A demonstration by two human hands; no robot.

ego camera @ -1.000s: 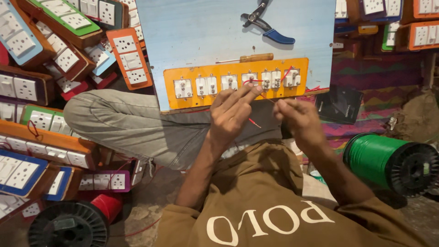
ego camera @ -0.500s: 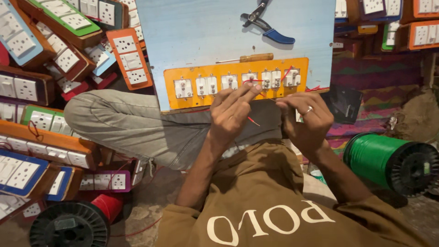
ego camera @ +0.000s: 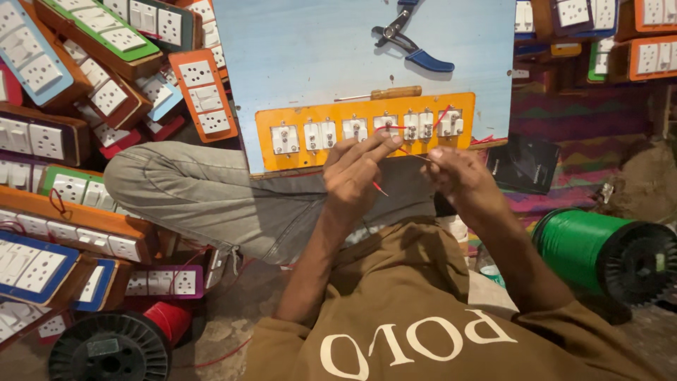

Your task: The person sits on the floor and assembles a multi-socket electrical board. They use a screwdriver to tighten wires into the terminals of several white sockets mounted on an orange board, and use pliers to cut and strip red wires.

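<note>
Stacked around a floor workspace lie many switchboard panels in orange, green and blue frames; a pale blue board [ego camera: 338, 63] rests across the seated person's lap. Along its near edge sits a long orange wooden panel fitted with white switch and socket backs [ego camera: 363, 130], its long axis running from 9 to 3 o'clock. The left hand [ego camera: 360, 176] pinches a thin red wire [ego camera: 379, 188], fingertips touching the panel's lower edge. The right hand [ego camera: 458, 176], at 3 o'clock from the left, is closed on a fine strand; which wire it is cannot be told. The panel lies at 12 o'clock from both hands, the left slightly nearer. Blue-handled pliers [ego camera: 416, 48] and a wooden-handled screwdriver [ego camera: 388, 93] lie beyond. A green wire spool [ego camera: 585, 247] stands at 4 o'clock. Wire ends are hidden behind fingers.
</note>
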